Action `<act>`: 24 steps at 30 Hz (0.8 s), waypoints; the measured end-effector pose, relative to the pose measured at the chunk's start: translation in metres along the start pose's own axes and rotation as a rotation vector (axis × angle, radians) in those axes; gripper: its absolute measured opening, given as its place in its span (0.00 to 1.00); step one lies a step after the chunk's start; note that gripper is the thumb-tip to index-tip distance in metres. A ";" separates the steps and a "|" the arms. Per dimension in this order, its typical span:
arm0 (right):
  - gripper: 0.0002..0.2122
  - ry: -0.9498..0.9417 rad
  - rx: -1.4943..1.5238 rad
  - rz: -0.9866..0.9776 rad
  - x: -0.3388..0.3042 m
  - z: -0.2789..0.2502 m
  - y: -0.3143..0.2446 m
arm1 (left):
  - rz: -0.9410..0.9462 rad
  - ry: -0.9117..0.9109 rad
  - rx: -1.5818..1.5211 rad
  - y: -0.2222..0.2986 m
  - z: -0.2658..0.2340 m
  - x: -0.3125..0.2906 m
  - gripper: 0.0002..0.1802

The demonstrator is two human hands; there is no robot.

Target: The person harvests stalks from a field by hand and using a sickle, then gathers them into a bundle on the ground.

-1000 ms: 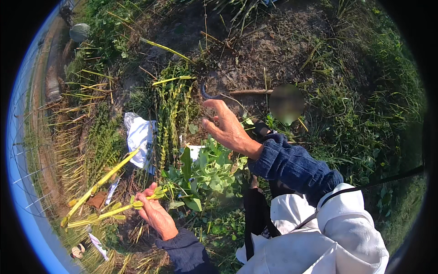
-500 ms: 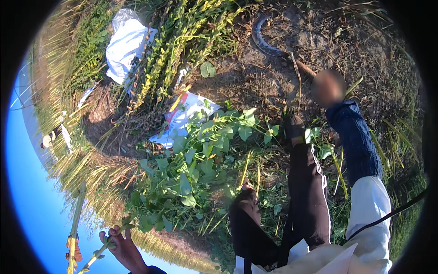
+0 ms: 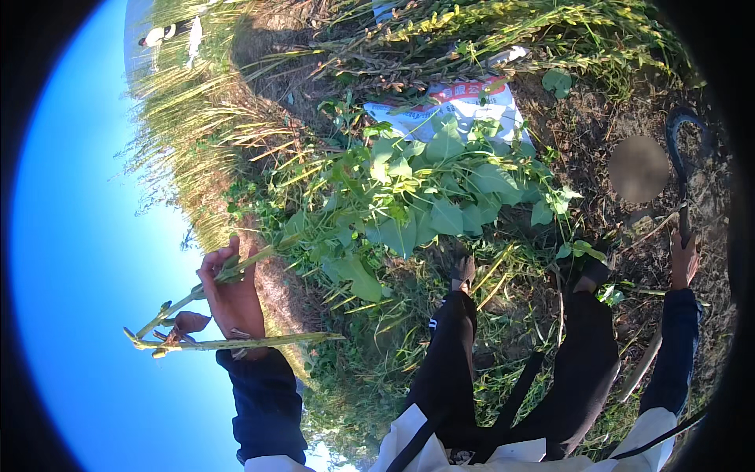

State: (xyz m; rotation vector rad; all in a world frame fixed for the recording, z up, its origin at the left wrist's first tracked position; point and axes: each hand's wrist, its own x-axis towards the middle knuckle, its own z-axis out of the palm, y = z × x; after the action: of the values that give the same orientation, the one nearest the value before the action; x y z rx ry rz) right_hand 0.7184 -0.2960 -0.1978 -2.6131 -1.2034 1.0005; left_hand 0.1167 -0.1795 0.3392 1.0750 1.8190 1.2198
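My left hand (image 3: pixel 233 297) is curled round a green plant stalk (image 3: pixel 185 300) at the left, against the sky. The stalk forks, carries a curled brown leaf (image 3: pixel 191 322), and one straight branch crosses below my palm. From the hand the stalk runs right toward a mass of broad green leaves (image 3: pixel 446 216); where it joins them is hard to make out. At the far right, low over the soil, my right hand (image 3: pixel 683 259) grips the handle of a sickle (image 3: pixel 674 141). Its dark curved blade points away from me, apart from the leaves.
A white printed sack (image 3: pixel 472 110) lies behind the leaves. Cut stalks with pods (image 3: pixel 550 39) are heaped beyond it. Dry standing crop (image 3: pixel 189 118) fills the left, with another person (image 3: pixel 157 35) far off. My legs (image 3: pixel 578 354) stand among weeds and stubble.
My left hand has come up further into view with the stalk, from the lower edge. My right hand and the sickle now appear lower and further right; the whole view has shifted.
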 end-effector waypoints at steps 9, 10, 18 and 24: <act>0.14 -0.197 0.871 0.023 -0.258 -0.209 -0.097 | 0.171 0.072 -0.358 0.033 -0.036 0.019 0.12; 0.14 -0.233 0.893 -0.080 -0.293 -0.225 -0.141 | 0.195 0.080 -0.367 0.049 -0.054 0.014 0.12; 0.22 -0.585 0.825 -0.515 -0.492 -0.239 -0.377 | 0.457 0.194 -0.634 0.132 -0.255 -0.009 0.21; 0.18 -0.890 0.682 -0.831 -0.633 -0.212 -0.523 | 0.587 0.178 -0.771 0.168 -0.414 -0.033 0.25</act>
State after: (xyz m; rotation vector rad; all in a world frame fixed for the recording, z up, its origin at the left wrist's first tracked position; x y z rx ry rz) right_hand 0.2086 -0.3493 0.4776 -0.9603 -1.4738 1.9083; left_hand -0.1863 -0.3268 0.6341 1.0664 0.9628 2.1758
